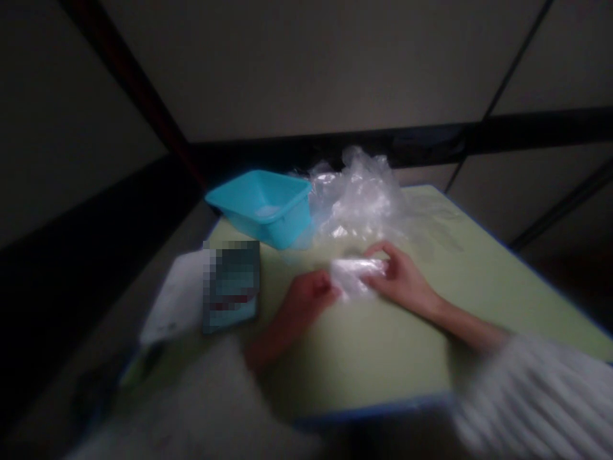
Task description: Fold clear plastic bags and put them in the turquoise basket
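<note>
A small clear plastic bag (353,279) is stretched between my two hands, just above the table. At its left end, my left hand (306,295) pinches the edge with curled fingers. My right hand (400,278) grips the opposite end between thumb and fingers. The bag looks shiny and roughly rectangular; blur hides whether anything lies inside it. Behind the hands rests a heap of crumpled clear plastic (366,198). Left of that heap stands a turquoise plastic tub (287,223) with something pale at its bottom.
To the left, a dark-edged flat object (234,287), partly pixelated, lies beside a white sheet (175,294). Everything rests on a yellow-green table (383,364) with a blue edge. Pale panels (311,70) rise behind the table.
</note>
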Available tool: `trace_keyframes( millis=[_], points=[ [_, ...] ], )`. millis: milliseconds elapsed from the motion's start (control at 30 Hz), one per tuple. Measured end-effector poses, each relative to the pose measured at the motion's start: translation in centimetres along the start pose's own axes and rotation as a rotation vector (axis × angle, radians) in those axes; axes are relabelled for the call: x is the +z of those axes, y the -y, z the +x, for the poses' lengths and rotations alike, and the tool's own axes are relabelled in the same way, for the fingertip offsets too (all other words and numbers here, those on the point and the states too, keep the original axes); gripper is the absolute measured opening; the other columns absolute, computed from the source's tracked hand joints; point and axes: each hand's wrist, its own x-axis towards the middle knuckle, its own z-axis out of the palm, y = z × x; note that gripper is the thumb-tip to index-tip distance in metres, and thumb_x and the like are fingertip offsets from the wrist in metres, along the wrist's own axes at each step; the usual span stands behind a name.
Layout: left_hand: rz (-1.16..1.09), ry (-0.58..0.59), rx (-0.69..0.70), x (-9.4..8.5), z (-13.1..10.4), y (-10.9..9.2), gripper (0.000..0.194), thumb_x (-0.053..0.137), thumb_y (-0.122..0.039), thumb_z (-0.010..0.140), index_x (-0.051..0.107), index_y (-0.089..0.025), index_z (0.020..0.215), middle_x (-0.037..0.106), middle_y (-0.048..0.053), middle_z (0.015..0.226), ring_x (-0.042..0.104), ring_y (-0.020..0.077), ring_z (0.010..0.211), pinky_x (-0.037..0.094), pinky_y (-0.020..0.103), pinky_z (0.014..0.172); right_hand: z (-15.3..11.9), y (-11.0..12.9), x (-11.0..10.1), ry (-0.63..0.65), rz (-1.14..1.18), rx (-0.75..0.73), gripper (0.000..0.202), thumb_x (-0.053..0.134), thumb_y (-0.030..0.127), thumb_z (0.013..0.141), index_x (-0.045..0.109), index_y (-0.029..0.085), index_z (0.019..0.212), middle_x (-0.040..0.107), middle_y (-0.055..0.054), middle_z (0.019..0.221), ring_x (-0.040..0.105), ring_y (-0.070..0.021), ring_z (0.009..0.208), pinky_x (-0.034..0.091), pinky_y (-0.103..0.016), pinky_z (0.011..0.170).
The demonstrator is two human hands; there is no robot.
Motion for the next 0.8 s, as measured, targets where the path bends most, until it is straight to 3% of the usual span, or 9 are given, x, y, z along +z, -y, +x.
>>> trace_keyframes(
  millis=[133, 433, 600, 800],
  points=[
    [-0.071, -0.041, -0.024, -0.1, -0.2, -0.3, 0.023, 0.063, -0.037, 0.071, 0.057, -0.015, 0.067, 0.059, -0.002, 0.058, 0.054, 0.0124, 0.054, 0.041, 0.023, 0.055, 0.0, -0.4, 0.0, 0.051, -0.038, -0.003, 0.032, 0.069, 0.026, 0.072, 0.047, 0.022, 0.094, 0.047, 0.009, 0.058, 0.044, -0.0078, 0.042, 0.033, -0.018, 0.035],
    [-0.038, -0.154, -0.015, -0.3, -0.2, -0.1, 0.026, 0.059, -0.039, 0.073, 0.056, -0.016, 0.061, 0.055, -0.001, 0.053, 0.054, 0.0133, 0.051, 0.045, 0.024, 0.053, -0.1, -1.0, 0.0, 0.129, -0.009, -0.039, 0.032, 0.068, 0.029, 0.077, 0.047, 0.022, 0.101, 0.060, 0.002, 0.074, 0.056, -0.0121, 0.054, 0.044, -0.022, 0.043],
    [-0.023, -0.195, 0.010, -0.3, -0.1, 0.1, 0.026, 0.058, -0.039, 0.074, 0.055, -0.016, 0.060, 0.055, -0.001, 0.053, 0.054, 0.0130, 0.051, 0.045, 0.024, 0.051, -0.1, -0.1, -0.4, 0.099, -0.197, -0.150, 0.024, 0.065, 0.033, 0.080, 0.064, 0.021, 0.100, 0.069, -0.003, 0.084, 0.064, -0.0171, 0.069, 0.053, -0.030, 0.057],
    [-0.011, -0.192, 0.016, -0.5, 0.2, 0.8, 0.031, 0.057, -0.043, 0.075, 0.057, -0.016, 0.061, 0.059, 0.001, 0.055, 0.058, 0.0147, 0.054, 0.048, 0.025, 0.055, -0.1, -0.3, -0.5, 0.045, -0.224, -0.071, 0.021, 0.064, 0.035, 0.080, 0.075, 0.019, 0.090, 0.072, -0.004, 0.076, 0.065, -0.0177, 0.066, 0.053, -0.029, 0.056]
  ],
)
